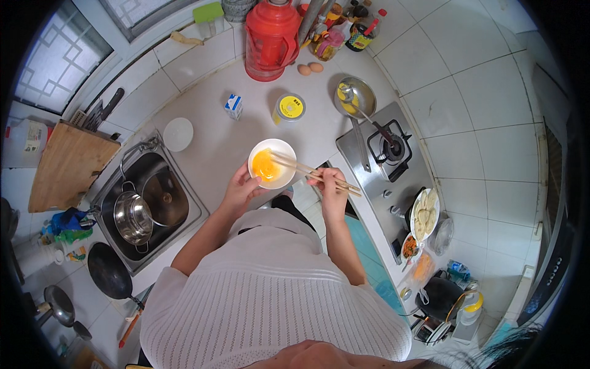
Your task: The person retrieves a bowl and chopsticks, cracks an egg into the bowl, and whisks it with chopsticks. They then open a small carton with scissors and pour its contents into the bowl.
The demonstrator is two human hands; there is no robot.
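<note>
My left hand grips the rim and side of a white bowl, held in front of my body near the counter's edge. Inside lies yellow-orange beaten egg. In my right hand is a pair of wooden chopsticks, whose tips reach into the bowl at the egg. Beyond the bowl stands a round tub with a yellow lid. A small blue-and-white carton is to its left. Two brown eggs lie farther back on the counter.
On the left, a sink holds a steel pot; a white dish sits beside it. A red thermos stands at the back. Right of it, a metal pan with a ladle lies by the gas burner. A plate of dumplings is farther right.
</note>
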